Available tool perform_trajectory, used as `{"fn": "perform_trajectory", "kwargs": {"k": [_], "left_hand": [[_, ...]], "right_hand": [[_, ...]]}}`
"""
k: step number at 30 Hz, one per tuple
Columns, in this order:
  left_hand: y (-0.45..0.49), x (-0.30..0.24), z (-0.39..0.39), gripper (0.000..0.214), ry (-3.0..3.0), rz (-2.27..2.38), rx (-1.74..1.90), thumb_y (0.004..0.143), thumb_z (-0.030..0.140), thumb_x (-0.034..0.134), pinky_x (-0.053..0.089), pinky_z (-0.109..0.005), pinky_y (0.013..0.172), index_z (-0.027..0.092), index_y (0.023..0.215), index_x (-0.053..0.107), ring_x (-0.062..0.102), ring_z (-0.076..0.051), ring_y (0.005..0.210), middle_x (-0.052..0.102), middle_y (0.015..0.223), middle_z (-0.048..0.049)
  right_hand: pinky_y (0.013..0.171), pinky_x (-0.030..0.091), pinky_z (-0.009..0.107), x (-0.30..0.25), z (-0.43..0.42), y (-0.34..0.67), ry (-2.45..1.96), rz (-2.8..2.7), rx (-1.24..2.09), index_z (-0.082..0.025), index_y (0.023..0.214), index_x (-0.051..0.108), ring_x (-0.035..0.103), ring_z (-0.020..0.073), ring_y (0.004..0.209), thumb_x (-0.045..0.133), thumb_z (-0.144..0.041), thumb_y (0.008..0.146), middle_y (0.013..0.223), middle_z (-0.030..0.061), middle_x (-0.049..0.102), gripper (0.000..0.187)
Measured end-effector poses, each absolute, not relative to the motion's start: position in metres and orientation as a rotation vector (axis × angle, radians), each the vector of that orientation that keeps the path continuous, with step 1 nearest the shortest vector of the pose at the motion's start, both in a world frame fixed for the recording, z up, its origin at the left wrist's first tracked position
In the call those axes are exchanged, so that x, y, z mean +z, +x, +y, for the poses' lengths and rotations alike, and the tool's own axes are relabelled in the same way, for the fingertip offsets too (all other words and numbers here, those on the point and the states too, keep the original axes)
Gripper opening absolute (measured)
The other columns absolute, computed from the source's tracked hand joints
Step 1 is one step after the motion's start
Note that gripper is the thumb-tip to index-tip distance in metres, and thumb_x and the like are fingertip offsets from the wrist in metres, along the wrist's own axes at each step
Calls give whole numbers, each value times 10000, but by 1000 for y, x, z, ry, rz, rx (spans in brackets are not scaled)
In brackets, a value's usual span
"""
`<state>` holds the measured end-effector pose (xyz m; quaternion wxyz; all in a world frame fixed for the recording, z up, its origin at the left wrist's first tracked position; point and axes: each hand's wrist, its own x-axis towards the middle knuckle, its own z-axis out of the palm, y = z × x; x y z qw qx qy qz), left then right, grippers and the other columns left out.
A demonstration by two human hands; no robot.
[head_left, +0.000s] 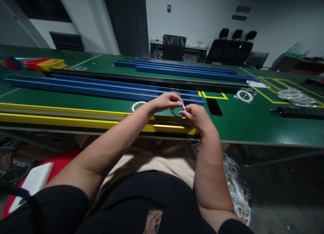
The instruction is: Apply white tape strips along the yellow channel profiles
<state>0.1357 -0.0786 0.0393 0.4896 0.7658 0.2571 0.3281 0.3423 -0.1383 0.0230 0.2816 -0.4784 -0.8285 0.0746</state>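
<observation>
My left hand (165, 102) is closed in a pinch at the table's front, its fingertips on a thin white strip (184, 108). Facing it, my right hand (195, 115) pinches the same strip from the other side. Just behind and below my fingers is a thin grey-brown ring (173, 113), partly covered by the hands; whether it is joined to the strip I cannot tell. A white ring (135, 105) lies left of my left wrist, partly hidden by the forearm. Under my hands run a long yellow channel (167, 128) and a blue channel (101, 91).
More blue channels (182, 72) and a black one (141, 80) lie across the green table (253, 127). To the right are a phone (214, 106), a bagged white roll (244, 96) and several bagged rings (293, 95). Red and yellow bins (52, 64) stand far left.
</observation>
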Motion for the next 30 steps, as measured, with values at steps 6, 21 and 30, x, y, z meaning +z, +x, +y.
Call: {"fn": "perform_trajectory", "kwargs": {"k": [6, 21, 30], "left_hand": [[135, 38, -76, 472, 1740, 698, 913, 770, 585, 771, 335, -211, 457, 122, 830, 708, 414, -62, 496, 496, 593, 30], [113, 46, -51, 372, 1159, 609, 1231, 813, 490, 785, 202, -145, 385, 169, 832, 599, 269, -21, 401, 266, 533, 111], [114, 47, -52, 148, 681, 592, 1207, 928, 267, 653, 558, -190, 630, 146, 849, 621, 618, -60, 559, 638, 667, 26]], "right_hand": [[646, 340, 291, 29, -140, 343, -1261, -2164, 103, -213, 783, 708, 589, 181, 710, 521, -497, 993, 764, 44, 702, 400], [768, 472, 350, 36, -149, 350, -1096, -2185, 104, -216, 853, 727, 629, 209, 827, 501, -398, 998, 873, 75, 703, 324], [953, 540, 519, 34, -155, 338, -603, -1521, 655, -235, 616, 491, 673, 276, 1079, 631, -402, 845, 1016, 52, 692, 316]]}}
